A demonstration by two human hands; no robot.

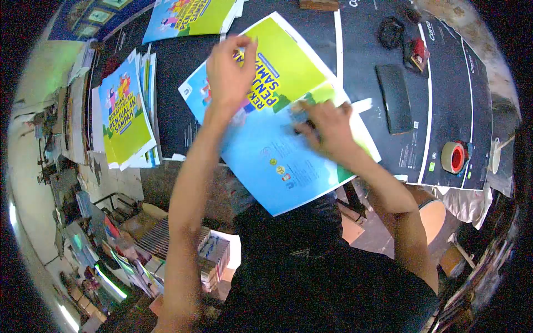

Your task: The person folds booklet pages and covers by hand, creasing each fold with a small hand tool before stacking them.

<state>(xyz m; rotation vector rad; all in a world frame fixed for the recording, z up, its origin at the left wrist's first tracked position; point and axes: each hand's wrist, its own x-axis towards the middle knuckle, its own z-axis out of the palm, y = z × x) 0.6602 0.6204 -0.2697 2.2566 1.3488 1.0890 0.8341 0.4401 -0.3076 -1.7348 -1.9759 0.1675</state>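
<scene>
- The black, white-lined tabletop is partly overlaid by a blue-and-green printed paper cover, which is set askew beneath both hands; its near corner is extended past the table edge, so a bend could be caused there by a brush of clothing.
- To the cover's left, an uneven stack of blue-and-green printed booklets could be toppled or spread by a knock from the left arm.
- Beyond the cover, a second blue-and-green printed pile is cut off by the upper frame edge.
- On the cover's right part, the right hand is blurred, its fingers bent; whether anything is gripped cannot be told. A crooked crease could be caused by uneven pressure here.
- Over the cover's left part, the left hand is held with fingers curled narrowly toward the thumb; whether paper is pinched cannot be told. The yellow title lettering is partly hidden by it.
- Just right of the cover, a small white strip is too blurred to be identified.
</scene>
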